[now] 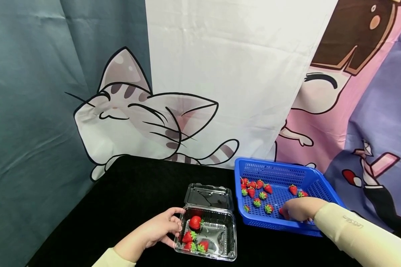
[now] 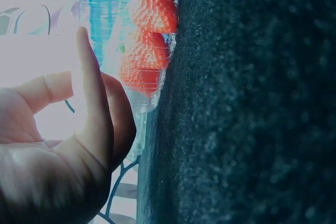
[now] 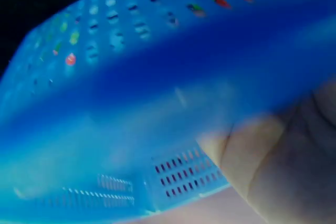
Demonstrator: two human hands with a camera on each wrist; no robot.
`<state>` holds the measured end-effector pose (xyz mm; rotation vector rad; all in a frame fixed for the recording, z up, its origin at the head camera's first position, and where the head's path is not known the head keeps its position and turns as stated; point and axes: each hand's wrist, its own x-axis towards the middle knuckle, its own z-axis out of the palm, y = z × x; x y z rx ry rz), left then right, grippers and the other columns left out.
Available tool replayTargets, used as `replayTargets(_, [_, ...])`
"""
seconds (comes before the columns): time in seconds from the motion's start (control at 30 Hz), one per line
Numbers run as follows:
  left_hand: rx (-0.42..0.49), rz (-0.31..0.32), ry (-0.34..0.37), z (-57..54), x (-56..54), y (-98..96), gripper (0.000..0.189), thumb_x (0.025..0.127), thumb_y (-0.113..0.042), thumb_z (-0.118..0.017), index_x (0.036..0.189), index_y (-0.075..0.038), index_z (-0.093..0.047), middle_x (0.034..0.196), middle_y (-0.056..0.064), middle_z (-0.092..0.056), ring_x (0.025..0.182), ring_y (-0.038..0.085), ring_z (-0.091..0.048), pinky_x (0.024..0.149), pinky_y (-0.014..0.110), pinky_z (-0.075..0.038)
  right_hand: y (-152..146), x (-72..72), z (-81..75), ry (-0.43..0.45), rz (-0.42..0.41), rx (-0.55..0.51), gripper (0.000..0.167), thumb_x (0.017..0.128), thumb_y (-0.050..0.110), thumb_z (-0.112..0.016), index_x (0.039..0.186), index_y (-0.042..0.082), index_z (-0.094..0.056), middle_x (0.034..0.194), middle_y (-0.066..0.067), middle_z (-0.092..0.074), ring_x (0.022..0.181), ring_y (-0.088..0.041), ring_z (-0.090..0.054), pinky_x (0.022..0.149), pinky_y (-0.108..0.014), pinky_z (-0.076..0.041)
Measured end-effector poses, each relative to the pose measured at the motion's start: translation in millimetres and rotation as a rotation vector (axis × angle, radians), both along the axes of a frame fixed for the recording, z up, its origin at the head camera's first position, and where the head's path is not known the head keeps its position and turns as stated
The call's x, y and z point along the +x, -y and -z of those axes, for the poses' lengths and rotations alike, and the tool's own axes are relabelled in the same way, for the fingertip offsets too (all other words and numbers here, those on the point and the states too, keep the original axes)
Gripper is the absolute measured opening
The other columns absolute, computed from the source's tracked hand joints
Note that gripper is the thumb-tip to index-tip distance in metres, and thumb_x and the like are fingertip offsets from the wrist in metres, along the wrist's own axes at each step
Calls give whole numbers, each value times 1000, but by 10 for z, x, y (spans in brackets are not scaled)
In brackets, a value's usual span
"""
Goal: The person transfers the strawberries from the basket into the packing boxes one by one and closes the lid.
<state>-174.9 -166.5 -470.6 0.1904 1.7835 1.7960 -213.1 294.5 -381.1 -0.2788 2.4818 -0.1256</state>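
Note:
My left hand [image 1: 163, 227] grips the left edge of a clear plastic clamshell box [image 1: 228, 237], its lid folded back. Several strawberries [image 1: 195, 222] lie along the left side of the box. In the left wrist view, bent fingers [image 2: 94, 98] show beside the box's see-through wall, with strawberries [image 2: 152, 6] behind it. My right hand [image 1: 297, 208] reaches down into a blue plastic basket [image 1: 270, 221], fingers bent at a red strawberry [image 1: 281, 211] that they mostly hide; I cannot tell whether they pinch it. The basket wall covers those fingertips in the right wrist view.
More strawberries [image 1: 251, 192] lie in the basket, mostly on its left side, with a couple [image 1: 293, 189] towards the right. Box and basket stand side by side on a black cloth [image 1: 133, 193]. A printed curtain [image 1: 234, 74] hangs behind.

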Motion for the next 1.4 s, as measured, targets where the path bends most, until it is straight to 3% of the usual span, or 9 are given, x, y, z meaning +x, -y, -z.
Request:
replayTargets(0.1, [0,-1,-5,-5,1,5,68,82,-3,-59,144,0,-32,100,13,-56,80,20,-55,58,39,-61,7,-45,-75,-12,7,-26,21,86,-3,-56,88,16,-63,83,-7,-56,59,-22,-56,46,-31,-44])
replayTargets(0.27, [0,-3,-13,-10,-4,10,67,82,-3,-59,144,0,-33,99,13,-56,80,20,-55,57,37,-61,38,-116,-276,-19,9,-35,18,81,2,-63,92,16,-63,87,-6,-55,50,-14,-48,43,-23,-36])
replayTargets(0.4, [-3,-1,-14,-19,-13,10,66,82,-3,-60,143,0,-34,100,14,-56,81,20,-56,58,38,-61,102,-127,-418,-102,-90,-87,15,82,4,-66,90,16,-62,83,-2,-56,58,-13,-47,50,-26,-40])
replayTargets(0.53, [-4,4,-17,-15,-24,3,66,83,-3,-60,143,0,-34,101,15,-56,81,20,-56,60,40,-62,211,-100,-540,-240,-225,-160,10,88,12,-69,92,19,-63,77,5,-55,67,-10,-48,60,-28,-42])
replayTargets(0.73, [-9,3,-14,1,-19,-1,66,83,-3,-60,143,0,-34,101,15,-56,81,21,-56,58,38,-62,492,4,-651,-348,-284,-249,7,93,21,-67,99,23,-64,86,11,-61,75,-7,-54,66,-31,-50])
replayTargets(0.9, [-7,2,-13,8,-14,-7,65,83,-3,-60,143,0,-34,102,16,-56,81,21,-56,59,39,-62,787,144,-580,-435,-308,-279,9,92,21,-67,96,26,-62,83,15,-57,72,-4,-52,64,-28,-46])
replayTargets(1.1, [-6,5,-16,7,-5,-14,65,83,-2,-60,143,0,-34,101,15,-56,81,20,-55,59,39,-62,1133,332,-382,-553,-372,-319,13,88,23,-70,92,28,-59,81,20,-55,69,-2,-52,61,-24,-46])
replayTargets(1.4, [-19,0,-13,14,1,-12,65,82,-3,-60,143,-1,-35,99,13,-55,81,21,-55,57,36,-61,1644,474,-10,-513,-380,-355,15,86,30,-73,92,26,-60,80,20,-56,69,0,-50,62,-26,-50])
